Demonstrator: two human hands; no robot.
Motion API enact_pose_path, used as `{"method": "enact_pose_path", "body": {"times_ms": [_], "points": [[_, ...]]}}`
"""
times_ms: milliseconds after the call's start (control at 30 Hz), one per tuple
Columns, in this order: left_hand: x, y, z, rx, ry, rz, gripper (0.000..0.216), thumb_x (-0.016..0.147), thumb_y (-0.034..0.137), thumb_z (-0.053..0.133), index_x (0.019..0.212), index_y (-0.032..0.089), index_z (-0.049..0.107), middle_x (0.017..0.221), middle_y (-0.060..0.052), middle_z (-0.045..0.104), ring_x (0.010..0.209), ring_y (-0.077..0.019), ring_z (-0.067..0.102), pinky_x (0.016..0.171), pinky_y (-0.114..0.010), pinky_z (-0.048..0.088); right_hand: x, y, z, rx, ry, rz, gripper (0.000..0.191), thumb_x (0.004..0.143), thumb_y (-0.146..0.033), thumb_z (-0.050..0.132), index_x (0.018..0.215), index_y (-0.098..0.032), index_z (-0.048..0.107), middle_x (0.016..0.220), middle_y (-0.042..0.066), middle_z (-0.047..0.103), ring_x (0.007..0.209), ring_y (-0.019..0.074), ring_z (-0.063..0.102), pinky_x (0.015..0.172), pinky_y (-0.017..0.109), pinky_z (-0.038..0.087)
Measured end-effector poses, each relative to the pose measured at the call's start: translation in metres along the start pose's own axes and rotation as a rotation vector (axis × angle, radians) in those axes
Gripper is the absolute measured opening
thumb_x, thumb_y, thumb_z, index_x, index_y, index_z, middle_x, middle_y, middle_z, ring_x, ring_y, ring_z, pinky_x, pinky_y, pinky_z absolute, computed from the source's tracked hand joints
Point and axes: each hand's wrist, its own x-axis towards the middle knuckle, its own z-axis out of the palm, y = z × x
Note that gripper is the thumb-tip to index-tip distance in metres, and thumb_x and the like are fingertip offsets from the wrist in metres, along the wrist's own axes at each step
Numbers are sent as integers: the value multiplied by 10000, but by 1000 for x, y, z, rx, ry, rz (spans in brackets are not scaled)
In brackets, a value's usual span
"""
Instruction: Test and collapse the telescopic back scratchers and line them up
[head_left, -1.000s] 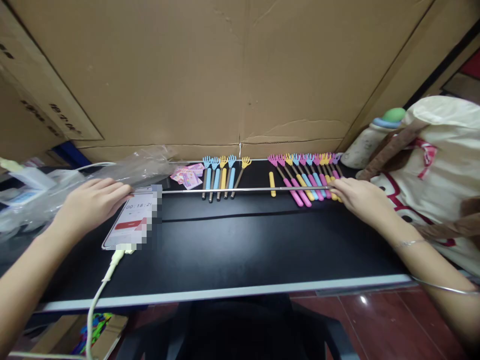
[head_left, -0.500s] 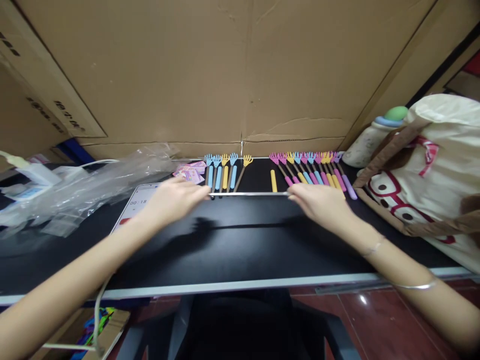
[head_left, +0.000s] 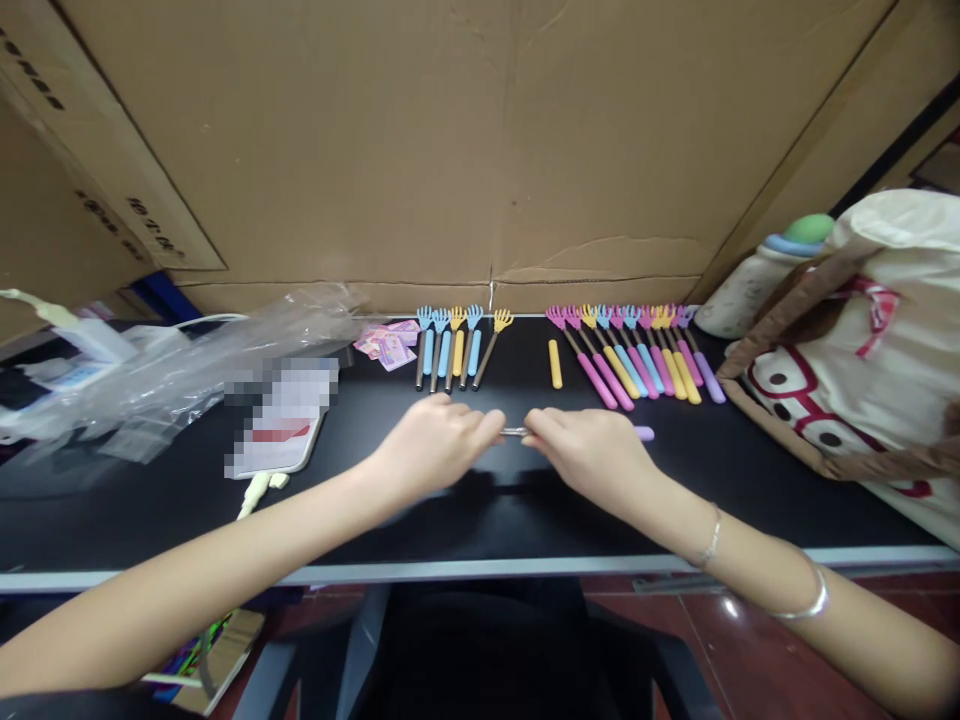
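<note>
At the far left a clear plastic bag point(head_left: 247, 345) lies crumpled on the black table point(head_left: 510, 540), with a phone point(head_left: 281, 420) just beside it, a pale cable point(head_left: 255, 490) plugged into its near end. Next come small printed cards point(head_left: 391, 347). The left hand point(head_left: 442, 440) is closed around a metal rod point(head_left: 514, 432), in front of a set of blue and yellow hand-headed scratchers point(head_left: 445, 355). A short silver stretch of the rod shows between the fists, above the table's middle. Behind it lies a loose yellow handle point(head_left: 555, 365). The right hand point(head_left: 589, 445) also grips the rod tightly; a lilac end point(head_left: 643, 433) pokes out past it. Behind that hand lies a row of multicoloured scratchers point(head_left: 631, 370), then a green-topped bottle point(head_left: 739, 295) and a cream bag point(head_left: 900, 340)
</note>
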Motion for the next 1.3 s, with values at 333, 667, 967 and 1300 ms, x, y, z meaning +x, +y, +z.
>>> {"method": "enact_pose_path", "body": {"times_ms": [333, 667, 967, 1300], "points": [[-4, -13, -10, -11, 34, 44, 205, 968, 237, 464, 767, 201, 492, 573, 50, 614, 505, -119, 583, 561, -265, 333, 6, 7, -4, -42, 30, -93, 316, 999, -323, 400, 775, -188, 578, 576, -33, 589, 492, 93, 506, 529, 267, 239], [-115, -139, -17, 414, -134, -105, 322, 991, 301, 396, 724, 207, 550, 613, 18, 595, 635, -155, 550, 643, -249, 365, -78, 141, -1, -214, -307, 290, 410, 988, -426, 337, 936, -189, 667, 907, 113, 724, 728, 185, 604, 612, 284, 336], [-140, -150, -13, 440, -177, -81, 295, 967, 188, 401, 719, 201, 561, 665, 30, 629, 694, -133, 569, 702, -229, 377, -96, 160, 0, -203, -278, 279, 562, 982, -490, 225, 957, -174, 689, 901, 127, 720, 751, 216, 627, 630, 297, 397], [-144, -155, -19, 515, -205, -111, 310, 989, 257, 399, 735, 195, 565, 653, 20, 621, 691, -139, 555, 628, -239, 342, -108, 181, 3, -173, -231, 292, 579, 965, -492, 209, 950, -164, 685, 836, 138, 700, 713, 236, 625, 614, 314, 419]]}}
